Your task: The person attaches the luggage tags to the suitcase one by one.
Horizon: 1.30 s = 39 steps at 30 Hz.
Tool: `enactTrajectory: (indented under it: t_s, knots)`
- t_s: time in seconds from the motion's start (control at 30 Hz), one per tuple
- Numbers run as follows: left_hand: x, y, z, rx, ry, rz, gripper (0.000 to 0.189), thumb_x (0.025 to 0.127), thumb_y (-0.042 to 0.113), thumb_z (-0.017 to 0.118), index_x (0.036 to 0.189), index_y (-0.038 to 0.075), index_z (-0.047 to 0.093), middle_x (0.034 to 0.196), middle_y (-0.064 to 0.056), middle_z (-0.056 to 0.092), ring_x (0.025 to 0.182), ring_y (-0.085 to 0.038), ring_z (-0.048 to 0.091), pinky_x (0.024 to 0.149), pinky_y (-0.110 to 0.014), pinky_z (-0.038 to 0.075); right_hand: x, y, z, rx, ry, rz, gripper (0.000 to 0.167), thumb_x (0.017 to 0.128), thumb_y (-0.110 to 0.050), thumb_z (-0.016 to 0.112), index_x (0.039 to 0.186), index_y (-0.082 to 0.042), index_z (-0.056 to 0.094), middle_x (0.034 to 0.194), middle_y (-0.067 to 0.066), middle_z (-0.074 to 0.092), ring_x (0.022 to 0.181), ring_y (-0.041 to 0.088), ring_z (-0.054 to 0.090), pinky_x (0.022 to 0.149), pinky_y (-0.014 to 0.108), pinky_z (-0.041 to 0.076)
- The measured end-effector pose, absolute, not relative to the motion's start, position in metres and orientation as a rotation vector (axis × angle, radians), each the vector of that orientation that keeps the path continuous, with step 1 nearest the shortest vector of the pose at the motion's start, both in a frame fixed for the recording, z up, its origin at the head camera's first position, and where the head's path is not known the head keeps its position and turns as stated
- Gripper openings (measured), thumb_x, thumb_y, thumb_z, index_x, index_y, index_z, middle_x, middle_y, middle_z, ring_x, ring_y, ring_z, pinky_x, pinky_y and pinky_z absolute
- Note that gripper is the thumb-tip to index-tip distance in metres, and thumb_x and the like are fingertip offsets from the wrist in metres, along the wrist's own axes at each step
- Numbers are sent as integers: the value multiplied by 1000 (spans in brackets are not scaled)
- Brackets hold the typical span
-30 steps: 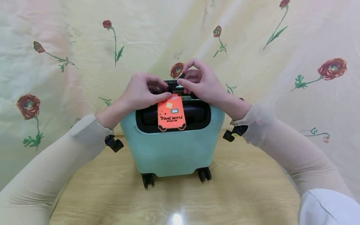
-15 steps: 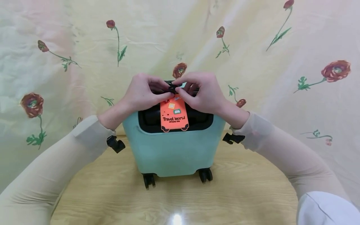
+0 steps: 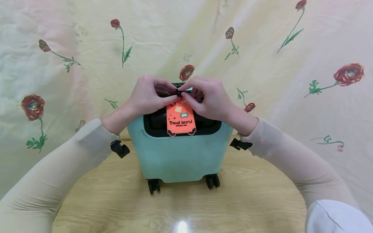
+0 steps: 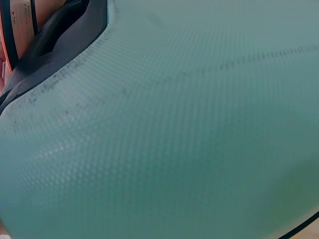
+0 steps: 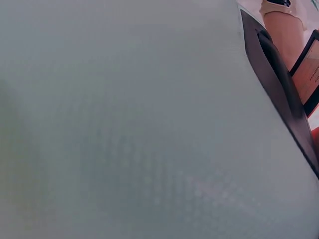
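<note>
An orange luggage tag [image 3: 181, 119] lettered "Travel World" hangs in front of the black handle [image 3: 204, 119] of a mint-green suitcase [image 3: 180, 158]. At its top, my left hand [image 3: 147, 97] pinches the tag's black strap [image 3: 178, 92] between thumb and fingers. From the other side my right hand [image 3: 214, 98] pinches the same strap, fingertips meeting the left ones. The fingers hide most of the strap. Both wrist views are filled by the suitcase shell [image 4: 174, 129], with the tag's back [image 5: 308, 74] beside the handle recess at one edge.
The suitcase stands upright on black wheels [image 3: 212, 181] on a round wooden table [image 3: 186, 207]. Close behind it hangs a pale curtain [image 3: 262, 71] printed with red flowers. Black clips [image 3: 119, 149] stick out from both sleeve cuffs.
My right hand has come down and left from above the handle, bringing the strap's free end in to my left fingertips. The left hand stays nearly in place; the tag hangs as before.
</note>
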State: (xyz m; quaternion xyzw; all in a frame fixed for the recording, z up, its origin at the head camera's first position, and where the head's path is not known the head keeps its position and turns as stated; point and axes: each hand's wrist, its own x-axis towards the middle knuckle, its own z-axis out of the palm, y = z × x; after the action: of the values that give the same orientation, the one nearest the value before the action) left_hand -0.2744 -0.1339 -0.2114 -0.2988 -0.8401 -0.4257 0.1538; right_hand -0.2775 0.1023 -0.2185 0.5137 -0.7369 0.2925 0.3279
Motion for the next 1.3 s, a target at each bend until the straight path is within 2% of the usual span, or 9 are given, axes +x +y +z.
enactTrajectory:
  t_s: [0.17, 0.3, 0.47, 0.67, 1.03, 1.3]
  knots:
    - [-274, -134, -211, -909, -2386, -1222, 24, 89, 11, 86, 110, 3, 83, 106, -15, 83, 96, -26, 82, 91, -35, 65, -272, 98, -217, 1297, -1927, 672, 11, 94, -5, 75, 104, -2, 79, 97, 13, 73, 65, 16, 62, 62, 31, 55]
    - [-272, -134, -210, -914, -2385, -1215, 24, 89, 11, 86, 111, 3, 83, 107, -15, 83, 96, -26, 82, 91, -36, 65, -267, 93, -217, 1269, -1899, 567, 14, 95, -10, 77, 103, 0, 80, 102, 16, 71, 71, 21, 64, 66, 33, 58]
    - [-271, -135, -211, -917, -2384, -1227, 24, 89, 10, 85, 112, 2, 82, 108, -16, 82, 96, -26, 82, 91, -37, 65, -266, 89, -219, 1227, -1870, 597, 17, 93, -12, 81, 104, 1, 80, 96, 15, 71, 65, 20, 64, 62, 32, 57]
    - [-272, -135, -211, -922, -2376, -1230, 23, 90, 9, 84, 112, 2, 82, 108, -16, 82, 95, -27, 82, 92, -37, 64, -269, 89, -221, 1202, -1852, 624, 15, 93, -12, 81, 97, 0, 72, 86, 14, 69, 64, 19, 62, 60, 31, 56]
    - [-273, -134, -211, -922, -2400, -1197, 23, 92, 12, 83, 112, 3, 81, 110, -15, 82, 96, -25, 81, 93, -30, 64, -268, 89, -225, 1195, -1868, 597, 12, 95, -13, 79, 96, -2, 75, 85, 12, 68, 65, 19, 59, 60, 31, 53]
    - [-272, -132, -211, -906, -2416, -1212, 23, 91, 12, 83, 112, 4, 81, 112, -15, 81, 94, -28, 82, 92, -36, 65, -263, 88, -225, 1168, -1911, 603, 12, 97, -13, 77, 94, -2, 77, 88, 13, 67, 68, 20, 61, 63, 31, 55]
